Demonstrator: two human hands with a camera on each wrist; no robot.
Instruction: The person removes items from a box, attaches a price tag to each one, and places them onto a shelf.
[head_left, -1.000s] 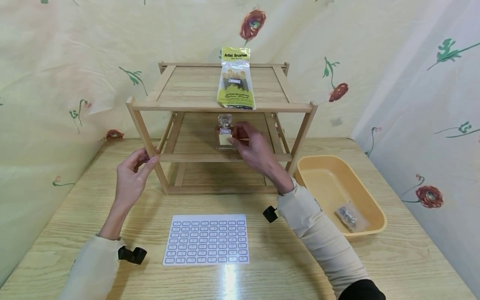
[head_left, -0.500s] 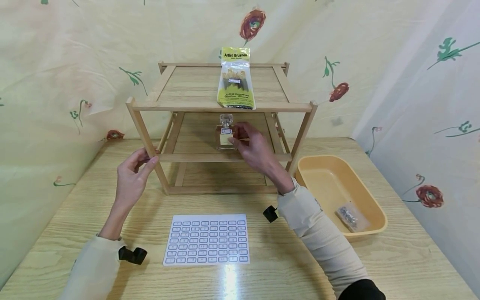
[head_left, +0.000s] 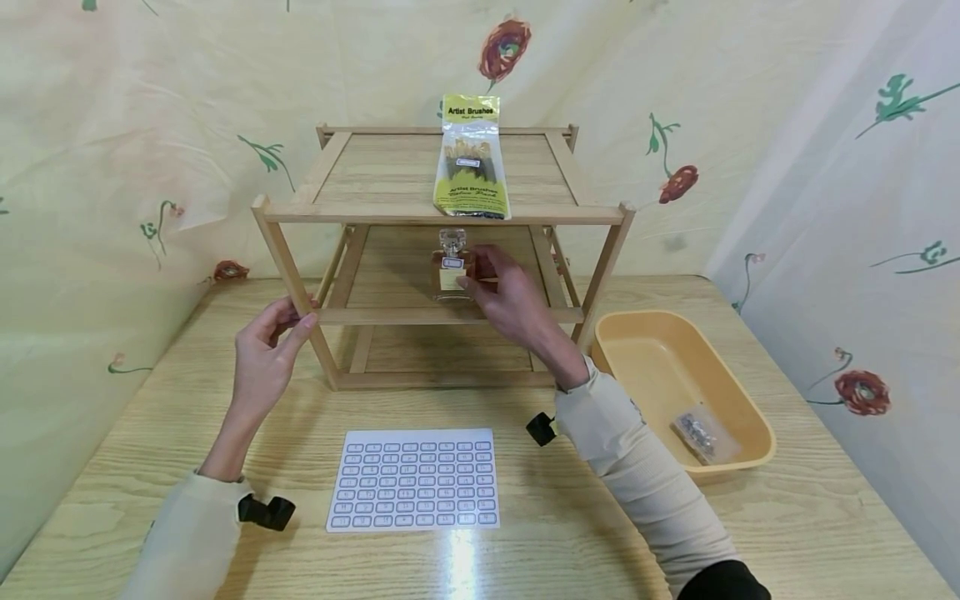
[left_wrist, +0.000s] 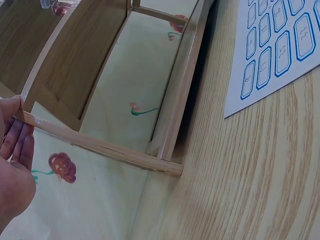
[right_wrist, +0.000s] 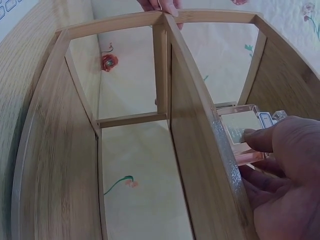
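A three-tier wooden rack (head_left: pixel 450 315) stands on the table. On its middle shelf, near the front edge, a glass perfume bottle (head_left: pixel 448 279) with a clear stopper and a small blue-framed label stands upright. My right hand (head_left: pixel 517 304) pinches the bottle's right side, the thumb on its front; the right wrist view shows the thumb on the pale label of the bottle (right_wrist: pixel 235 125). My left hand (head_left: pixel 262 354) grips the rack's left front post at middle-shelf height, also seen in the left wrist view, where the hand (left_wrist: pixel 17 165) is at the left edge.
A pack of artist brushes (head_left: pixel 471 179) lies on the top shelf. A sheet of blue-framed labels (head_left: pixel 414 481) lies on the table in front of the rack. To the right is a yellow bin (head_left: pixel 645 350) holding a small clear bag (head_left: pixel 703 435).
The bottle has shifted very slightly to the right in my right hand's pinch. My left hand keeps its grip on the post.
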